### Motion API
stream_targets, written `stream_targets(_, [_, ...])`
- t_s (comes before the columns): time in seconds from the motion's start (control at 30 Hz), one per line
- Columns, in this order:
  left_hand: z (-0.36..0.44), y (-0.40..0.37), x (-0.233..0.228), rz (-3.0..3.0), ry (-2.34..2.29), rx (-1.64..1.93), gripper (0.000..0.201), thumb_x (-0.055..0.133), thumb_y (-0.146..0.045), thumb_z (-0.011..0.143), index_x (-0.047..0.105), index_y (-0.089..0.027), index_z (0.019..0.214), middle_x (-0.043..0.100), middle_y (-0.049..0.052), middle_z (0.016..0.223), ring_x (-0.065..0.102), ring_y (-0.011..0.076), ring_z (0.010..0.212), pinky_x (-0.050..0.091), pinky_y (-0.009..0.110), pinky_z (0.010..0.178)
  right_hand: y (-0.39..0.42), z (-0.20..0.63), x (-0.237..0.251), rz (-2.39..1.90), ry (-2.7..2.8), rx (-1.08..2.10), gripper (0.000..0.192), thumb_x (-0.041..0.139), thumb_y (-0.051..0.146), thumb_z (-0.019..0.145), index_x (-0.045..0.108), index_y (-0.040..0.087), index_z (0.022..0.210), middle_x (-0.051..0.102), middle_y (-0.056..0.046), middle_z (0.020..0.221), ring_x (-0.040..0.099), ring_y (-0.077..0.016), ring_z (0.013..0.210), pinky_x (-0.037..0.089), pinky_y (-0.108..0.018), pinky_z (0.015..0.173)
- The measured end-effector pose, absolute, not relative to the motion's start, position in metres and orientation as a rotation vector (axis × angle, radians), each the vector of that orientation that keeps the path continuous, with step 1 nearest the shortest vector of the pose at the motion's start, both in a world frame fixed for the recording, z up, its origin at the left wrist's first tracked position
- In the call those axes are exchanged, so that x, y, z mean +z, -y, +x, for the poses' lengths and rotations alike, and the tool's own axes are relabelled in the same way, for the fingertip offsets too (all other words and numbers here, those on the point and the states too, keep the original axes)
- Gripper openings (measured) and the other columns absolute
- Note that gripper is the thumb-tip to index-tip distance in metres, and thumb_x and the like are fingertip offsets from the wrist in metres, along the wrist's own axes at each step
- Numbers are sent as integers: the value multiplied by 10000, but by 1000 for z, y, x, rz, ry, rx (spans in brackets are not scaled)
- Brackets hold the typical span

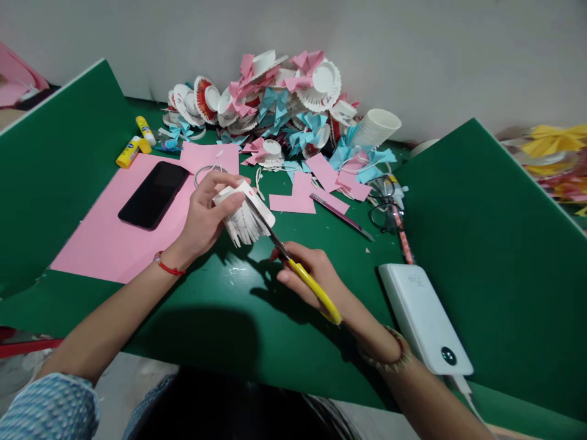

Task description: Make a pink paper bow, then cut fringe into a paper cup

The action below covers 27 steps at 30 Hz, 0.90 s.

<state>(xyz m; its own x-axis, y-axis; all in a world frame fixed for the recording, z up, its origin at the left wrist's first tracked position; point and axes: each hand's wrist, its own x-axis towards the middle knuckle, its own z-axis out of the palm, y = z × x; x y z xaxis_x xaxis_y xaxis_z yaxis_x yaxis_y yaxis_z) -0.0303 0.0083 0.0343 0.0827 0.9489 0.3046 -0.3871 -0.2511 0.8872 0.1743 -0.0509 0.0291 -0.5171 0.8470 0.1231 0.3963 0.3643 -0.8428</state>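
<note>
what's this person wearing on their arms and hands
Both hands are bare, no gloves. The left hand has a thin red string bracelet at the wrist and a blue patterned sleeve pushed up. The right hand has a beaded bracelet.

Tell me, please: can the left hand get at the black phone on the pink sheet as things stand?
Probably not at once. The left hand is shut on the cut paper cup, so it is occupied. The phone lies close beside it, uncovered on the pink sheet.
</note>
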Motion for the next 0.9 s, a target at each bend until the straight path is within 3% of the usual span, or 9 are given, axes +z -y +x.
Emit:
stream_targets(0.13, [-35, -11, 40, 1117, -655, 1548, 291, 760, -356, 694, 540, -222, 828, 695, -3, 908, 702, 175, 839, 566, 309, 740, 51, 179, 36, -1006, 2147, 1208, 709, 394, 818, 763, 521, 156, 984, 442, 37, 624, 367, -110, 530, 310, -241, 498])
stream_targets(0.33, [-41, -13, 48, 1041, -686, 1594, 356, 773, -391, 660, 506, -230, 832, 708, 1, 866, 693, 222, 968, 574, 334, 797, 52, 184, 39, -1004, 2166, 1316, 802, 353, 886, 693, 484, 166, 1020, 442, 25, 679, 353, -118, 568, 301, -255, 505])
stream_targets(0.9, [-37, -10, 40, 1138, -641, 1497, 326, 764, -365, 684, 513, -233, 845, 697, -9, 911, 698, 192, 936, 582, 299, 771, 52, 181, 38, -975, 2140, 1329, 768, 350, 876, 710, 470, 177, 1005, 438, 30, 678, 345, -111, 563, 281, -250, 501])
